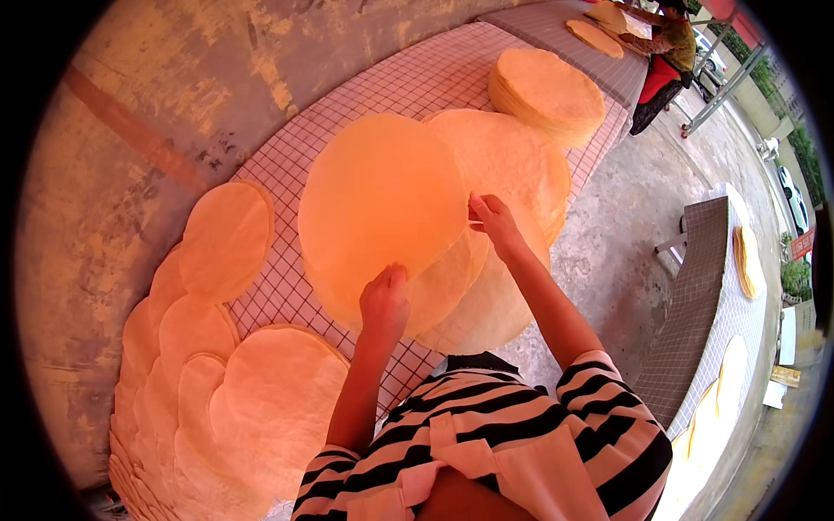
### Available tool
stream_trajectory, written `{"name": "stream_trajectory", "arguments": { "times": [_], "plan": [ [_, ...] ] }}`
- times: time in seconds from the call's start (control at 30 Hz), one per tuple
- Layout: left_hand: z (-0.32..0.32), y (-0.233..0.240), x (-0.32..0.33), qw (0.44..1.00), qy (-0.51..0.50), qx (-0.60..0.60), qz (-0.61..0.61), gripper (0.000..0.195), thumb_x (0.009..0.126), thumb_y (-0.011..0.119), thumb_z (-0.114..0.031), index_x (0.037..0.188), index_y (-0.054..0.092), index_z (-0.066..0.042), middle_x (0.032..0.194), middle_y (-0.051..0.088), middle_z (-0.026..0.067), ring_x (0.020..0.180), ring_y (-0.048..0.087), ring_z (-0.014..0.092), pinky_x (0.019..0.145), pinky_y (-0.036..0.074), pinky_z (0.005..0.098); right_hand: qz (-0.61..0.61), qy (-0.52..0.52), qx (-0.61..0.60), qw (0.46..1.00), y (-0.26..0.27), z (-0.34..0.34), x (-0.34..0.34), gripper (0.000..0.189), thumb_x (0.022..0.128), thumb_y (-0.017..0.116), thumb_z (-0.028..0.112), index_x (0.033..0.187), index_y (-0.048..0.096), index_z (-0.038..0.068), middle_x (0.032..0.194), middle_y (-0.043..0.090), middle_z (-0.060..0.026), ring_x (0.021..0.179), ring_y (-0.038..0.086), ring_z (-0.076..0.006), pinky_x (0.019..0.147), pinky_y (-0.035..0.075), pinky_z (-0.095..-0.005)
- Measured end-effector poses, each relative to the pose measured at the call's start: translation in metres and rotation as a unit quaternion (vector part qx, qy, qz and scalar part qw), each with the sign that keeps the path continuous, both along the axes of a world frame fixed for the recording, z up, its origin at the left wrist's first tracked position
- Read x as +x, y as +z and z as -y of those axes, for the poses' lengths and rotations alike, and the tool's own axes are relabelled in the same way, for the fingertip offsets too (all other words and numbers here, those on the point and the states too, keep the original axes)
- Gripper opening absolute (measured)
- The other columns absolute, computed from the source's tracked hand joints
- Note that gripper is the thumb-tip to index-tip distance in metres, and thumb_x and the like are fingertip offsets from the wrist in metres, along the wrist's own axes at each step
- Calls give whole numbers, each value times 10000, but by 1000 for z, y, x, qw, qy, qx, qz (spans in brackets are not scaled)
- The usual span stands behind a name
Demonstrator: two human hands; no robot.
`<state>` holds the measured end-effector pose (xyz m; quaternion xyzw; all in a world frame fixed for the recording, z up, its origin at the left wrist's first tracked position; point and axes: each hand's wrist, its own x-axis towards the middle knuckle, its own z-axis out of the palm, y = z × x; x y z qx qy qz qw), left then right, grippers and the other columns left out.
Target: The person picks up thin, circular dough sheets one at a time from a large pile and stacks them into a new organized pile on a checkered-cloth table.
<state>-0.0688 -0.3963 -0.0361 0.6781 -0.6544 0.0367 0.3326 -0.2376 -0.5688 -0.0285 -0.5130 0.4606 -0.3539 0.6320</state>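
Both hands hold one large, thin, round flatbread by its near edge. My left hand pinches it at the lower rim. At its right rim, the fingers of my right hand grip the edge. Beneath and beside this sheet, more thin flatbreads overlap, partly hidden by it. A wide layered pile of flatbreads lies just beyond my right hand. All of this rests on a table with a checked cloth.
To the left, many overlapping flatbreads cover the table's end beside a stained wall. A tall round stack stands farther along. At the far end, a person handles flatbreads. Another cloth-covered table stands right, across the concrete floor.
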Motion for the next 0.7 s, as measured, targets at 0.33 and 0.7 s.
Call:
{"name": "stream_trajectory", "arguments": {
  "times": [0.33,0.7],
  "plan": [
    [-14,-104,-19,987,61,108,-97,276,752,554,-64,1023,532,-18,790,607,170,732,596,321,605,482,401,-249,102,-23,963,-83,-36,-9,255,854,523,225,923,488,-18,737,615,-104,603,618,-156,497,505,-273],
    [1,-80,-49,990,101,34,-94,303,813,568,-112,1077,484,10,841,590,216,764,591,352,623,471,395,16,125,99,987,-34,-52,27,248,882,493,238,904,520,-8,801,628,-103,691,639,-186,557,504,-284]
  ]
}}
